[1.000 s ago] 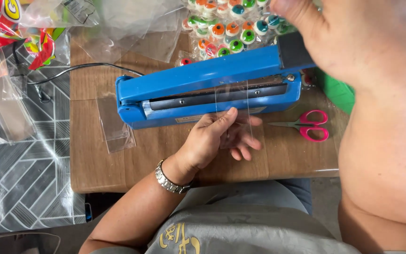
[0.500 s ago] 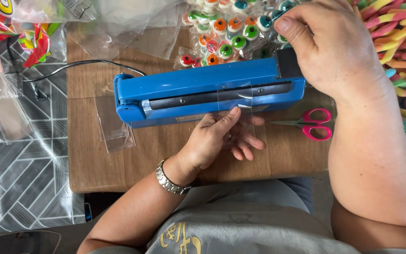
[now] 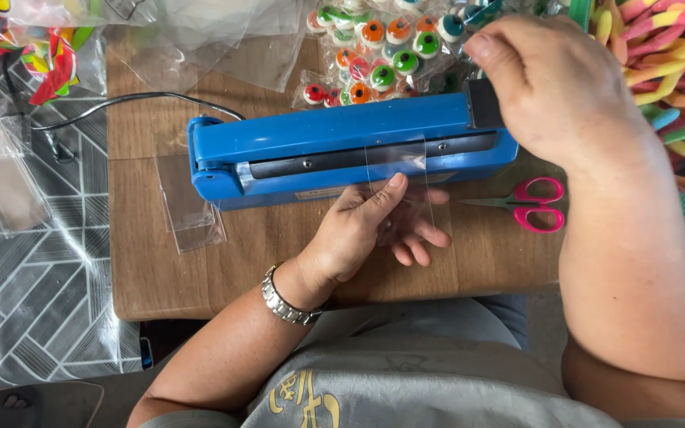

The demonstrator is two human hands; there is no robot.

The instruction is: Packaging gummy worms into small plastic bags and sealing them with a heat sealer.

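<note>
Head cam: left hand (image 3: 366,226) fingers pinch small clear plastic bag (image 3: 402,186), its top edge inside blue lever-arm heat sealer (image 3: 342,147) on brown wooden counter (image 3: 200,269). Right hand (image 3: 560,87) clenched on sealer's black handle (image 3: 484,103).

I see a brown wood-grain tabletop (image 3: 200,269) carrying a blue metal heat sealer (image 3: 342,150); left of the sealer lie flat clear plastic sleeves (image 3: 188,214), right of it pink-handled scissors (image 3: 529,204), behind it bagged eyeball-shaped candies (image 3: 374,55).
</note>
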